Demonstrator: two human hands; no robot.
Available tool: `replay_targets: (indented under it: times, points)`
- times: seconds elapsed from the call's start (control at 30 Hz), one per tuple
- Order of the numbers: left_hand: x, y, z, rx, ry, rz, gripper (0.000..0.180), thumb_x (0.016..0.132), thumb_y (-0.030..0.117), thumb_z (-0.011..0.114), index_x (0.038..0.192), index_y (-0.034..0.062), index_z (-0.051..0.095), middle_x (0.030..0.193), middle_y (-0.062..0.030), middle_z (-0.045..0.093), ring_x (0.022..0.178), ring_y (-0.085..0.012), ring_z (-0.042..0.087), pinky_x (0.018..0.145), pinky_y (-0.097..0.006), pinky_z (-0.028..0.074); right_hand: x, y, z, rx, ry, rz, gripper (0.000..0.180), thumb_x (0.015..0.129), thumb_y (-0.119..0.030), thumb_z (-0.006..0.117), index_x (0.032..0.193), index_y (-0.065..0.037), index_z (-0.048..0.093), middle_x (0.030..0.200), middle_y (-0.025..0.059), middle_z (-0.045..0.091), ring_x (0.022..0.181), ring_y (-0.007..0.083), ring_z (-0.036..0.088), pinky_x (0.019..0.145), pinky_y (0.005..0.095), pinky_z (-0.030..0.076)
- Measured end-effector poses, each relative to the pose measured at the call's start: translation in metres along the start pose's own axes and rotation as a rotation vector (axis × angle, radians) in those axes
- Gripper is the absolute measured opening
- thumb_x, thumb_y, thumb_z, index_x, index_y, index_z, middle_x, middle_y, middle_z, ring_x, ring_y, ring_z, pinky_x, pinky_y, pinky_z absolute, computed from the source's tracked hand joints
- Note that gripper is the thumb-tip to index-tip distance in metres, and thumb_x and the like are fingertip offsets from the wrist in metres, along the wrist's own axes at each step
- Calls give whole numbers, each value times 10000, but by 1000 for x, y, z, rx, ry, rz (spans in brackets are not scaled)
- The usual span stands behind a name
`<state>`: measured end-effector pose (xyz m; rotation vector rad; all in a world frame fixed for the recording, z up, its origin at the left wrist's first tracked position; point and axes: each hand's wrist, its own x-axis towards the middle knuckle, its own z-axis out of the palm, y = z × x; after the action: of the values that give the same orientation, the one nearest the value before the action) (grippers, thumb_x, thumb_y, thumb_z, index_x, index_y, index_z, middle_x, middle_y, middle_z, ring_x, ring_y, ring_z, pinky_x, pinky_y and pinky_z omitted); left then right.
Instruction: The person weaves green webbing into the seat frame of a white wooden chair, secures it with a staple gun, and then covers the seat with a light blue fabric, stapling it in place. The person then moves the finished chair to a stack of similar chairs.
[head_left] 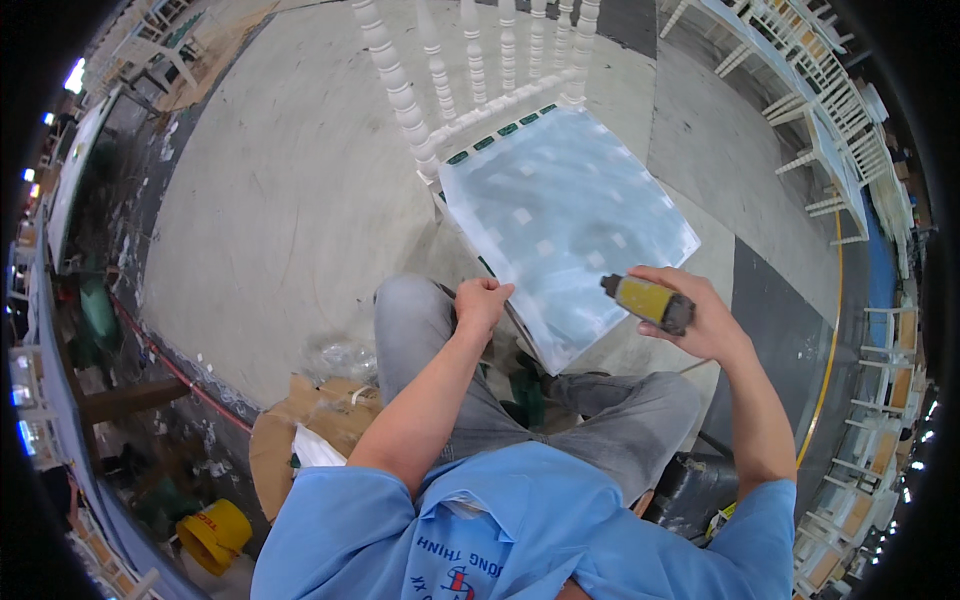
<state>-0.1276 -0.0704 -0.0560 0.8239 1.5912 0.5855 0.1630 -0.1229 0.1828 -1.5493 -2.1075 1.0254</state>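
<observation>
Observed via the head view: one white chair (400,85) is positioned directly in front of the seated wearer, its backrest of turned spindles on the far side and running past the upper edge of my view. The sheet-covered seat (580,215) lies between backrest and wearer, one corner directed toward the wearer's legs. The covering is translucent and whitish, with pale square patches showing. Dark green strips (508,130) line the seat's rear edge, beside the spindles.

Left hand (482,305): fingers curled, thumb and fingertips brought together at the seat's left edge. I cannot tell whether the covering is gripped between them.

Right hand (705,310): wrapped around a yellow-and-black handheld tool (650,303), whose narrow dark end points left over the seat's near right portion. I cannot confirm contact between tool and seat.

Wearer: light blue shirt (540,510), grey trousers (410,330), knees apart on either side of the chair's near corner.

Surroundings: I note brown cardboard (275,440) and crumpled clear plastic (340,355) near the left knee, a yellow bucket (215,535) tilted at lower left, and a red hose (190,380) along the floor (260,200). White spindle-back chairs (830,110) stand at upper right.
</observation>
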Motion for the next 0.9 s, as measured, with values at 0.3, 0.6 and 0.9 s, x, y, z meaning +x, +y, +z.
replay_targets:
  times: [0.3,0.6,0.9]
  points:
    - [1,-10,0,-33,49,9,247,840,174,871,775,4,705,672,-24,639,612,-129,576,586,-337,463,99,17,68,-108,-570,-12,705,788,-104,867,1449,-190,636,1224,175,756,1121,388,714,949,460,567]
    - [-2,-5,-6,14,65,-7,276,811,211,891,751,0,723,666,-65,665,630,-157,605,633,-368,507,130,27,99,-238,-717,-102,781,721,-16,764,1459,-235,634,1124,190,764,1036,422,718,883,510,566]
    - [-3,-1,-7,35,49,-11,299,803,229,910,767,-6,728,668,-79,671,625,-157,610,614,-362,506,133,20,103,-319,-769,-40,803,691,15,720,1450,-235,640,1126,193,760,1041,426,711,889,518,562]
